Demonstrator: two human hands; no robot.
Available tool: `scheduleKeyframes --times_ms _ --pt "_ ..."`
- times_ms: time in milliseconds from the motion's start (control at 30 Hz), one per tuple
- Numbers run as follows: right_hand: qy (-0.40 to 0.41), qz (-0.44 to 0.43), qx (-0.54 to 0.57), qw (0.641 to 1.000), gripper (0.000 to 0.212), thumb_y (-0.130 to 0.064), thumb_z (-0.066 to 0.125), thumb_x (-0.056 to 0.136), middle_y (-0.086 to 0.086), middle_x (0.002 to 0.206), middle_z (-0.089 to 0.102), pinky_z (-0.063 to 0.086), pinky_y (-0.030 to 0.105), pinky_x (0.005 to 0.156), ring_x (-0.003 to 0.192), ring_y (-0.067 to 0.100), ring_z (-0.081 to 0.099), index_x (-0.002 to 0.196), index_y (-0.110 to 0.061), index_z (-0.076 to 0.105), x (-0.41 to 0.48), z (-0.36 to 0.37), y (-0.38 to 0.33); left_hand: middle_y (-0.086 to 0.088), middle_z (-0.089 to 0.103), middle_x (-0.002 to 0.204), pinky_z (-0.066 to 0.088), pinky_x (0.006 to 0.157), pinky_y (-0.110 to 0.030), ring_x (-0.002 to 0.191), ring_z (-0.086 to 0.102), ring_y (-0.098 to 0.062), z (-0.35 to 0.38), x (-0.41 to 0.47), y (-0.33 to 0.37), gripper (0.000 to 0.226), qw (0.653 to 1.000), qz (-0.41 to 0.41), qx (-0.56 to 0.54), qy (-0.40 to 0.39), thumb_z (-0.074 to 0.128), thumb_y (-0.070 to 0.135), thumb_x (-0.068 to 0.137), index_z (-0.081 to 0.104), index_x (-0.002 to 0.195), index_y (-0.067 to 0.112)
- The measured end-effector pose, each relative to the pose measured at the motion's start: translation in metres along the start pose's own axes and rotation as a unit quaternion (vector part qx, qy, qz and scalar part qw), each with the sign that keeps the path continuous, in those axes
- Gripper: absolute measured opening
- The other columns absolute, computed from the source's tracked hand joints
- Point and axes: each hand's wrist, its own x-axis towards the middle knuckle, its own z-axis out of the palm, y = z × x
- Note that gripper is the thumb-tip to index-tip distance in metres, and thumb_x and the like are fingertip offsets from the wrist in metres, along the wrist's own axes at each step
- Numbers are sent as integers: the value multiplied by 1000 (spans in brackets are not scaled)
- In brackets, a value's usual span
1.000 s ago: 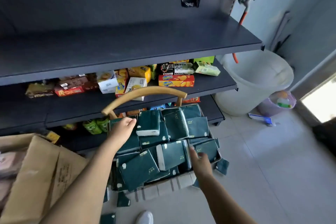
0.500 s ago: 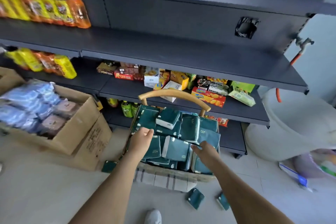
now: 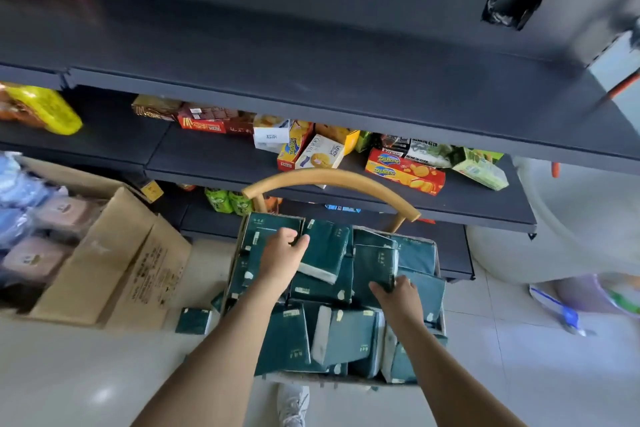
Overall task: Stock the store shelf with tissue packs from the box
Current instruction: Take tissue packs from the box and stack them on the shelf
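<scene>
Left hand, right hand — gripping tissue packs

left hand reached further back, right hand now gripping a tissue pack

White biscuit box on shelf: "SANDY". Orange box: blue oval logos, script unclear. Remaining print illegible.

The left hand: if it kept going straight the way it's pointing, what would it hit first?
The tilted tissue pack right at the left hand's fingertips, which it seems to be touching; beyond it, probably the curved wooden backrest.
</scene>
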Motion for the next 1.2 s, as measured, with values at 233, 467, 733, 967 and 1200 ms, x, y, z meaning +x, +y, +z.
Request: scheduleKeyframes --times_ms 233,467,733,967,1200 --pt "55 54 100 992 40 -27 74 78 12 106 59 48 36 86 100 29 55 104 -4 55 19 19 10 -5 54 126 55 60 -31 90 58 -20 16 54 15 55 996 -13 59 -67 62 43 86 44 128 13" --pt "36 76 136 987 39 -33 75 76 13 69 60 37 29 54 60 25 51 77 0 55 30 15 21 -5 45 137 40 91 -32 121 48 -24 18 83 22 68 978 -33 159 -133 71 44 79 41 131 12" --pt "39 18 195 980 30 -26 72 81 2 62 47 32 26 49 55 17 42 75 -8 49 22 0 18 2 45 113 39 87 -28 109 50 -21 16 81 25 56 975 -58 131 -167 76 36 77 47 118 11" --pt "8 -27 275 961 30 -34 65 87 5 97 54 49 37 81 88 22 53 106 -15 51 16 -19 16 -1 46 113 36 86 -30 105 46 -18 5 67 40 53 988 -81 -13 -133 78 27 76 41 113 15" --pt "-9 -122 361 925 24 -20 70 84 1 88 68 54 24 54 74 11 67 105 -16 58 -3 -86 -19 -14 57 119 51 87 -43 104 58 -28 -50 23 79 27 949 -82 -289 -99 65 3 84 55 107 15"
